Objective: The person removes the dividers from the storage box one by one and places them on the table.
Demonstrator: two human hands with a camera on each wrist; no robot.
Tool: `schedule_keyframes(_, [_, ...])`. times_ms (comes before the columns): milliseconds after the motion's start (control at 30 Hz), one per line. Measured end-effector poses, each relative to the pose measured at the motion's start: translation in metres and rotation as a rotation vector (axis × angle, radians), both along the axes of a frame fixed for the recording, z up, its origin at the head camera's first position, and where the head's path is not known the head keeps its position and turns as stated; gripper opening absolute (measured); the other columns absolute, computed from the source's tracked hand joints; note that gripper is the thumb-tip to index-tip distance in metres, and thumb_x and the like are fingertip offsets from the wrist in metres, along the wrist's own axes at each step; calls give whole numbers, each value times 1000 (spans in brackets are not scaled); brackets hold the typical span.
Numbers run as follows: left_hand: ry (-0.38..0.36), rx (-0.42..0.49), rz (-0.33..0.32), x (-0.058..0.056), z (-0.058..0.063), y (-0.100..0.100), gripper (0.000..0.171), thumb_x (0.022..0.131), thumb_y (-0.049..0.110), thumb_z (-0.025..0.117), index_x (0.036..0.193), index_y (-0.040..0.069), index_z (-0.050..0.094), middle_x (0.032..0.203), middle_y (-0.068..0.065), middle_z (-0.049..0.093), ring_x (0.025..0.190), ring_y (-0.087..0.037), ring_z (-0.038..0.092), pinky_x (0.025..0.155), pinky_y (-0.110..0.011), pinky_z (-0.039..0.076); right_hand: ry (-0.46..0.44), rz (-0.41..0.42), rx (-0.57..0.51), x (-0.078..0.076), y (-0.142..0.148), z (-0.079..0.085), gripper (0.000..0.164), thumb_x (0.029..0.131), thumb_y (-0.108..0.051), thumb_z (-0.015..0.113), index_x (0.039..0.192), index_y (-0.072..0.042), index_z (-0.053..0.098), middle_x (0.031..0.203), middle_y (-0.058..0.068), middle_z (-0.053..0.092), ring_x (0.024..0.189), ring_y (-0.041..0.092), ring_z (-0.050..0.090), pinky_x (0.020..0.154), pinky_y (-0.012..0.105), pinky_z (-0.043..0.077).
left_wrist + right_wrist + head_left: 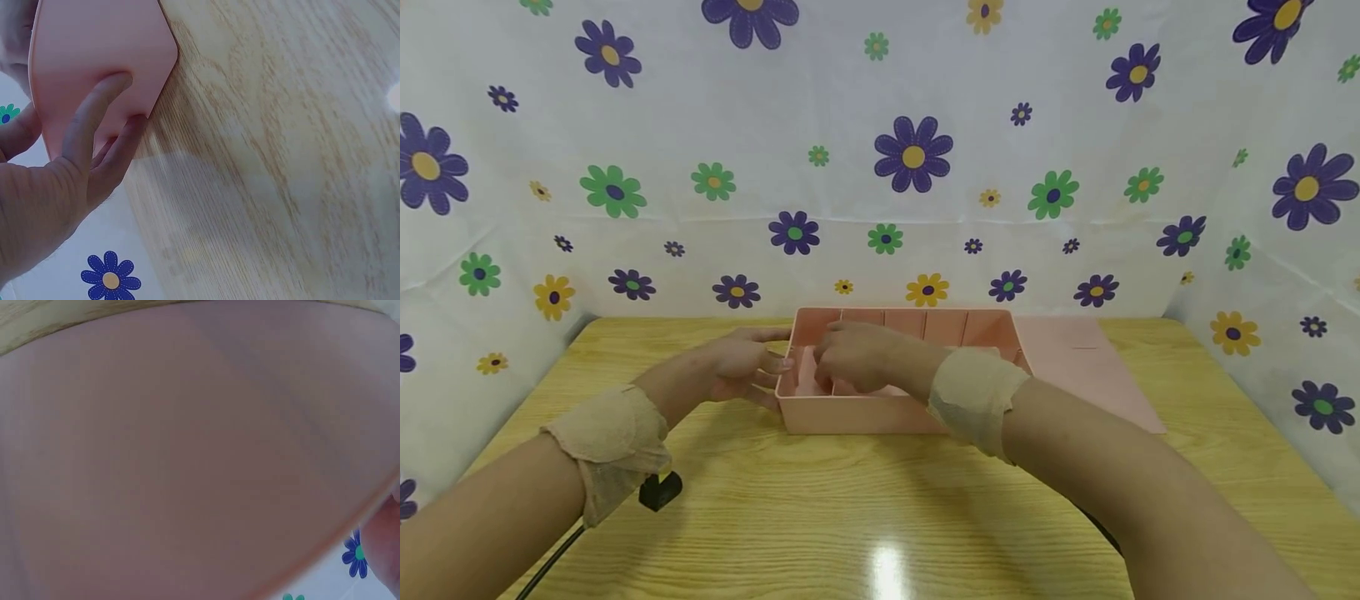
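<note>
A pink box (857, 414) with inner compartments sits on the table. My left hand (741, 364) is against its left end; in the left wrist view, spread fingers (90, 122) press the outside of the end wall (94, 37). My right hand (857, 354) reaches down into the left part of the box, fingers curled at a thin pink divider (832, 388). The fingertips are hidden behind the hand. In the right wrist view the box wall (187, 456) fills most of the picture, with part of the right hand (382, 544) at the right edge.
A flat pink panel (1086, 367), likely the lid, lies right of the box. The wooden table (820, 508) stretches in front. A flowered cloth (850, 192) hangs behind and at both sides. A small black device (660, 492) hangs under the left wrist, a cable (553, 558) behind it.
</note>
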State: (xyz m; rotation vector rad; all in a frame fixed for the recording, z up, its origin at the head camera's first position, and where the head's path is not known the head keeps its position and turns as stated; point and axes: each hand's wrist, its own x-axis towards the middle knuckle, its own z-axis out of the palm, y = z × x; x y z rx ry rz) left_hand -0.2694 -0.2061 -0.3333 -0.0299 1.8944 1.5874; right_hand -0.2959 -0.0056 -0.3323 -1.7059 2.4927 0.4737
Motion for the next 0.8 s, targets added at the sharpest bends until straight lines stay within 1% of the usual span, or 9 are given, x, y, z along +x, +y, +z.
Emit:
schedule_keyframes(67, [5,1,-7,-1,0,0,68,94,8,47,149,14,7,143,-24,28,122,-42,39,83,-51,51,27,13,36,0,-1,-3,37,81,-2,64,107,-29,66,104,-11,62,105,9,51,111,42,22])
schedule_keyframes(100, [7,1,-10,-1,0,0,68,94,8,47,149,14,7,144,-24,28,122,-42,38,83,-51,51,38,17,45,0,-2,-4,38,81,-1,64,108,-29,66,105,-11,62,105,9,52,111,43,22])
schedule_keyframes(167, [10,-1,-15,-1,0,-1,68,94,9,47,149,14,7,144,-24,28,122,-43,38,83,-51,51,58,26,52,0,-3,-6,39,81,-1,63,108,-29,66,105,-12,63,103,9,52,108,41,26])
schedule_keyframes(267, [12,-2,-20,0,1,0,68,94,9,47,149,15,7,144,-24,28,122,-42,39,83,-50,51,83,39,48,-1,-4,-8,35,83,-2,61,105,-29,67,103,-13,64,99,8,53,102,36,32])
schedule_keyframes(400, [12,-2,-24,1,0,1,68,94,10,47,149,15,7,144,-24,28,122,-42,39,83,-50,51,92,40,52,-2,-5,-8,30,87,-7,59,106,-29,67,104,-13,64,99,7,54,98,33,35])
schedule_keyframes(567, [16,-7,-25,1,0,2,67,94,10,47,149,16,8,143,-24,29,121,-41,40,83,-50,51,87,26,44,-2,-4,-4,26,90,-12,57,107,-29,67,106,-12,64,99,6,54,97,32,36])
schedule_keyframes(667, [16,-3,-23,0,0,1,68,94,10,47,149,16,7,143,-24,29,121,-41,40,82,-50,51,87,19,32,-3,-3,1,25,89,-14,59,108,-29,67,106,-12,64,98,6,53,97,31,37])
schedule_keyframes(800, [12,7,-26,0,0,0,69,94,9,47,149,16,6,144,-25,28,122,-42,39,83,-50,51,93,35,29,-3,-3,9,23,90,-15,58,107,-28,68,105,-12,64,96,7,54,95,29,39])
